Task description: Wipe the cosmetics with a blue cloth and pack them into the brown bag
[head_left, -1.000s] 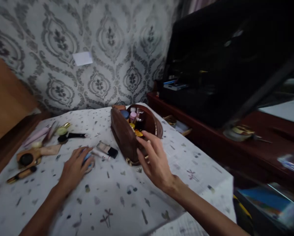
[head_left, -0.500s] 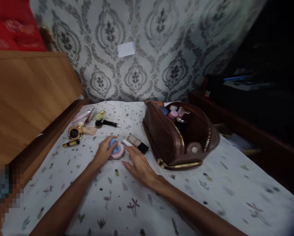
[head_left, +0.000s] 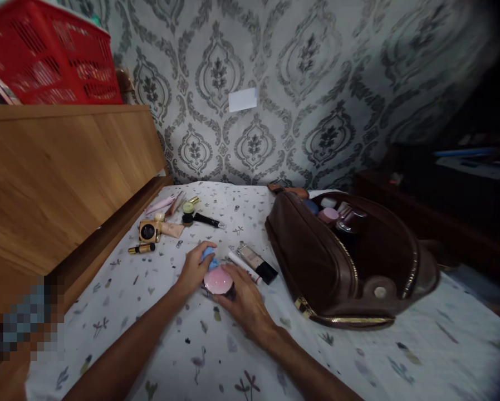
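Observation:
A round, glossy pink compact (head_left: 218, 280) is held by my right hand (head_left: 246, 301), with fingers curled round its right side. My left hand (head_left: 194, 272) grips a small, soft-looking blue piece (head_left: 209, 257) just behind the compact; its exact kind is hidden by the fingers. Right of my hands lie a white tube (head_left: 242, 265) and a foundation bottle (head_left: 256, 262) with a black cap, side by side on the patterned sheet. The brown makeup bag (head_left: 312, 256) stands unzipped further right, with several jars and bottles (head_left: 329, 215) inside.
At the back left lie several cosmetics: a black tube (head_left: 209, 220), a gold square case (head_left: 148, 231), a beige tube (head_left: 172, 229) and a black-and-gold tube (head_left: 141, 248). A wooden panel (head_left: 74, 167) bounds the left side, with a red basket (head_left: 58, 55) above it.
My right hand has closed on the compact, whose pink top now faces up. The left hand keeps the blue piece, now behind the compact. The view has shifted left.

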A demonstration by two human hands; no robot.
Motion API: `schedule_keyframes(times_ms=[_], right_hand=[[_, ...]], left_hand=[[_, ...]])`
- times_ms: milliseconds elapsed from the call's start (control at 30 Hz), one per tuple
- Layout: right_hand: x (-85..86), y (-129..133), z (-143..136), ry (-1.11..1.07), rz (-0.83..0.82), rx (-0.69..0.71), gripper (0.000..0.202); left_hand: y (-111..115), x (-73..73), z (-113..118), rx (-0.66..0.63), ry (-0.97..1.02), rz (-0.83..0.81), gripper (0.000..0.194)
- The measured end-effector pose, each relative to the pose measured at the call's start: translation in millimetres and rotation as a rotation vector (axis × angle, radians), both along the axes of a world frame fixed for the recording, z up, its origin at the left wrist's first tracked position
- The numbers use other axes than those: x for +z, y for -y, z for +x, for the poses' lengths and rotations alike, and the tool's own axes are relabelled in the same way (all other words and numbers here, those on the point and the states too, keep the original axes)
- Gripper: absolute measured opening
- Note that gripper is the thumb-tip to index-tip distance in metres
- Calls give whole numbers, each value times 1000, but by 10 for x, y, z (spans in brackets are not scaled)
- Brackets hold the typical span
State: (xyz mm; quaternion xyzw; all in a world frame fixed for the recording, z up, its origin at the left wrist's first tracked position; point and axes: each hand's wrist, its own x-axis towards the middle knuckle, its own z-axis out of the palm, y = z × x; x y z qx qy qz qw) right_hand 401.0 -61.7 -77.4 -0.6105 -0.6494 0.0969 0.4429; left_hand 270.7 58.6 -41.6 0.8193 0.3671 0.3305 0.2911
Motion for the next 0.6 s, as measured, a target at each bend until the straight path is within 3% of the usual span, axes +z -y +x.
schedule_keyframes(times_ms=[133,233,367,467,600], right_hand=[[18,11,-18,-42,27,-14,55],[50,37,-21,-54,19,-12,55],[54,57,-15,-44,3,-8,58],[62,61,-12,-26,-13,-25,59],[103,72,-6,12,-21,-79,55]], left_hand=[[-313,95,4,69,-109,124,34],[-756,264,10,197,-203,201,44],[-1336,469,69,358,-329,240,33],[-1581,501,129,370,-426,232,35],[-1709,448,171,355,-504,213,37]])
